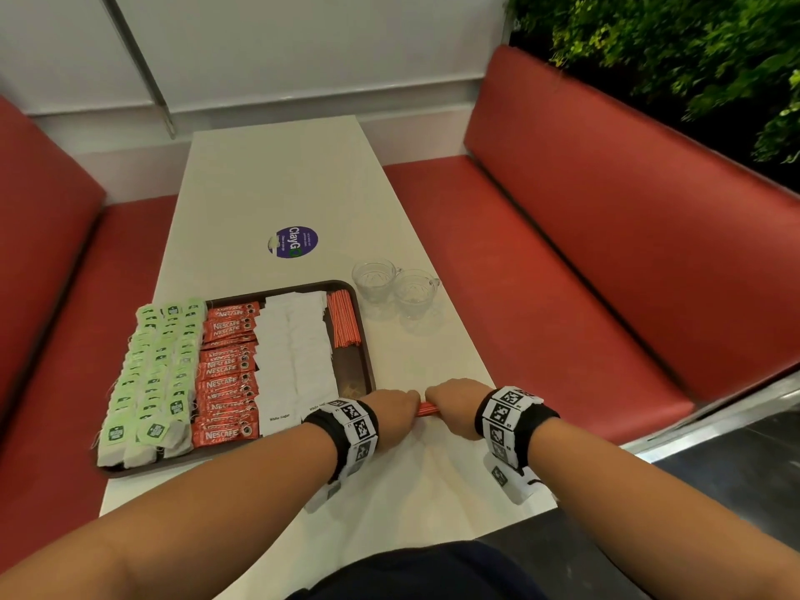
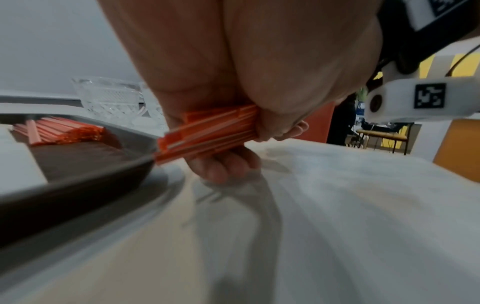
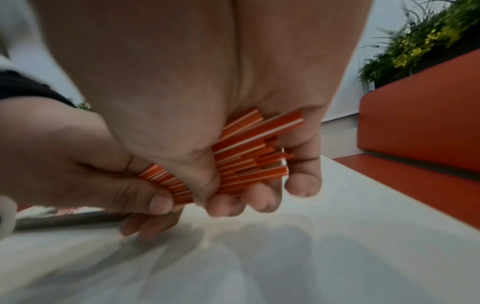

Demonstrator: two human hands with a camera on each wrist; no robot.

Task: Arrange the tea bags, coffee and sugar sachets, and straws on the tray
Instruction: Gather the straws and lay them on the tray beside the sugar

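On the dark tray [image 1: 366, 339], left to right: green-tagged tea bags [image 1: 151, 374], red coffee sachets [image 1: 227, 374], white sugar sachets [image 1: 294, 361], orange striped straws [image 1: 343, 318]. At the table's [image 1: 281, 175] near right edge, left hand [image 1: 391, 415] and right hand [image 1: 454, 404] curl around a bundle of straws [image 1: 426, 409], its ends uneven.

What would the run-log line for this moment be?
left hand: grips straw bundle | right hand: grips same bundle | bundle: over table, beside tray | tray's near-right corner: bare
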